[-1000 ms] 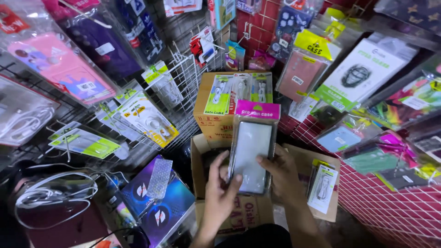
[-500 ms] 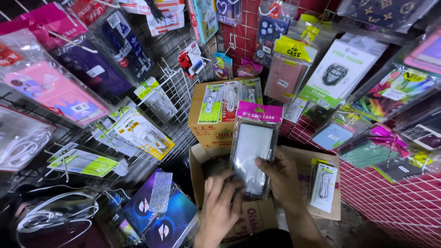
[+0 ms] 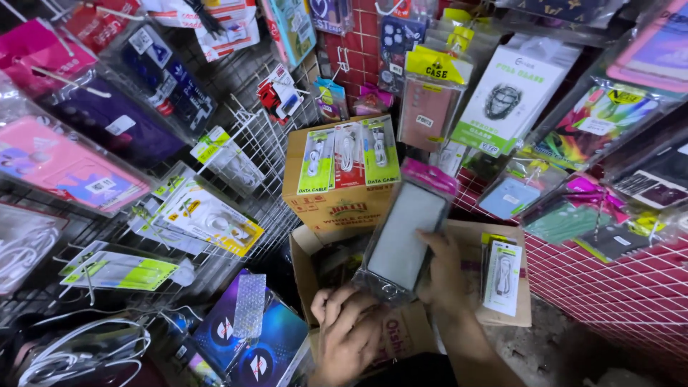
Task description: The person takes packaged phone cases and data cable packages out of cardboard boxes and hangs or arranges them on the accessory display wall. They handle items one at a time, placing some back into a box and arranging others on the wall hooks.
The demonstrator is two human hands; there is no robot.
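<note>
Both hands grip one packaged phone case [image 3: 405, 236]: the right hand [image 3: 448, 276] closes on its lower right edge, and the left hand [image 3: 351, 333], fingers curled, holds the bottom end. The case is a flat grey rectangle in glossy, crinkled clear plastic with a pink card header; its long axis tilts up and to the right, header farthest away. It sits over an open cardboard box [image 3: 516, 287] whose contents are mostly hidden. Beyond stands a smaller carton [image 3: 337, 208] topped with green cable packs, against wire racks [image 3: 276, 154].
</note>
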